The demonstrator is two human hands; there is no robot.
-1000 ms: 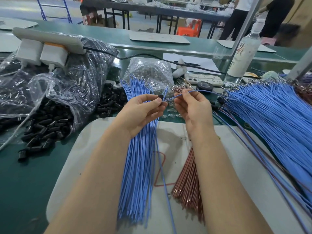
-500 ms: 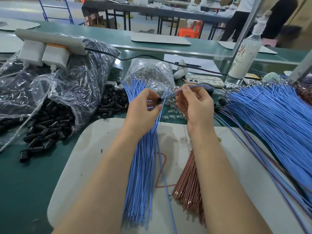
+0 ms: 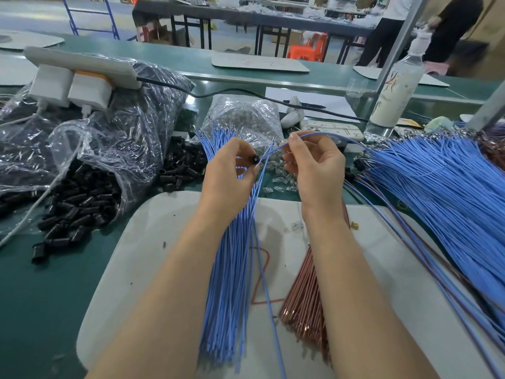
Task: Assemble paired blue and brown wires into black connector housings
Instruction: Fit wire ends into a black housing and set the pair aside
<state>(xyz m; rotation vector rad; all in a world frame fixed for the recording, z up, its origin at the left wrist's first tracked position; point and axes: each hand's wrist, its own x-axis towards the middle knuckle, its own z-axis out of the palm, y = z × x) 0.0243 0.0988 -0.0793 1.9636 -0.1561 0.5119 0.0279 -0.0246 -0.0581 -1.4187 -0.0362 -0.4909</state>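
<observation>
A workshop hall with rows of long benches; two people stand at the far right beside a dark-topped table. Nearest is a green-covered work table, with a white rounded plastic board on it under both forearms. A wide fan of loose blue wires covers the table's right side. At the left a crumpled clear plastic bag spills short black tubular connector housings; a white power strip lies on top of the bag. On the board lie a bundle of blue wires and, right of it, a bundle of brown copper-coloured wires. A clear plastic bottle bears a white label with red and dark marks, too blurred to read; a red hand-drawn outline on the board spells nothing legible. The left hand pinches one small black housing above the blue bundle. The right hand pinches a single blue wire whose end points at that housing, close by; whether it is inside cannot be told.
</observation>
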